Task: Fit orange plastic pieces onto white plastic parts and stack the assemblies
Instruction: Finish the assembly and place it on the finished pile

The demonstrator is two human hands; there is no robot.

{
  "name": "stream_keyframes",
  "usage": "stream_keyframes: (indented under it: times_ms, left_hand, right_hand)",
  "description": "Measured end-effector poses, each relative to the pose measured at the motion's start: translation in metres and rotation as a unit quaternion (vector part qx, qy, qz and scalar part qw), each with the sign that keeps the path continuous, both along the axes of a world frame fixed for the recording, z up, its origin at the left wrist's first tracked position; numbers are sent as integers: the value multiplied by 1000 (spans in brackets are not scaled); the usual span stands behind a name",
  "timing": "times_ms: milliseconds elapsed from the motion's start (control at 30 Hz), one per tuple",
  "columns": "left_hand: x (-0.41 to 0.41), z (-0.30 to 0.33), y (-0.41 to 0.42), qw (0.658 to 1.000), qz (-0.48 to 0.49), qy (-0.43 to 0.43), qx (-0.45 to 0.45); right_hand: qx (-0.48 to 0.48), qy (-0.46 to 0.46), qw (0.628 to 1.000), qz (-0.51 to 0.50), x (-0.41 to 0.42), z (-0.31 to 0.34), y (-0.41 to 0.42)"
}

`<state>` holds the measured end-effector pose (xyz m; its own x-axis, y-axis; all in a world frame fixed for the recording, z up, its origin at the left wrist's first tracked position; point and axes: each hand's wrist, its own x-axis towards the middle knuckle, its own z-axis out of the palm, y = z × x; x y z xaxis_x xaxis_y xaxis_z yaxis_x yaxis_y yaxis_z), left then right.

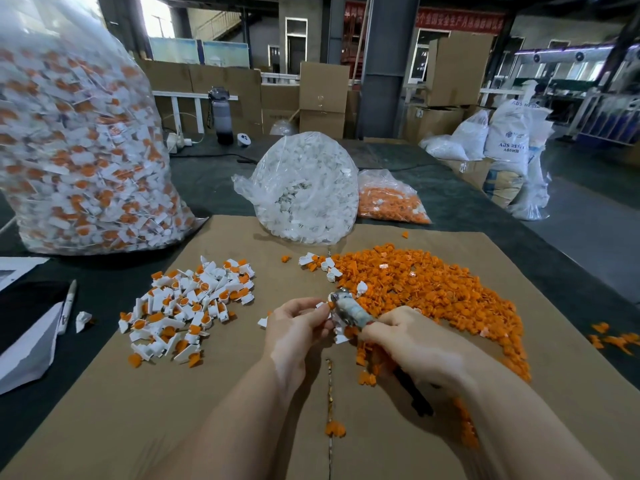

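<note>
A flat cardboard sheet [214, 410] covers the dark surface [450, 199] and serves as the landmark. Above its middle, the left hand [298, 327] pinches a small white plastic part [323, 305] between curled fingers. The right hand [412, 344] has its grip closed around a metal-tipped tool [349, 311], whose tip touches the white part.

On the sheet's right half lies a broad heap of orange pieces [436, 292], reaching near the right edge; a few orange strays [613, 339] lie beyond that edge. On the left half sits a pile of finished assemblies [194, 306], apart from the hands. The near half of the sheet is mostly bare cardboard under the forearms.

At the sheet's far edge stands a bag of white parts [308, 188], with a bag of orange pieces [391, 199] just behind. Off the far left corner looms a large bag of assemblies [79, 147]. A pen [69, 304] lies left of the sheet.
</note>
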<state>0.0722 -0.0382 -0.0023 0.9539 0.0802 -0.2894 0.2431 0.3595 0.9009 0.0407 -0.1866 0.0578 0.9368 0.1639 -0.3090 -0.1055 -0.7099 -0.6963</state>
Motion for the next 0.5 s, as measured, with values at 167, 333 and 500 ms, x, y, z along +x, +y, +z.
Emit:
stream_keyframes:
  times_ms: [167,333,500]
  left_hand:
    - [0,3,-2,1000,10,14,9]
    - [-1,4,-1,1000,16,19,1]
    - [-1,3,1,1000,21,20,-7]
  right_hand:
    - [0,42,999,14,-1,3,0]
    - [7,63,998,20,1,2,3]
    - [-10,36,999,23,2,-2,6]
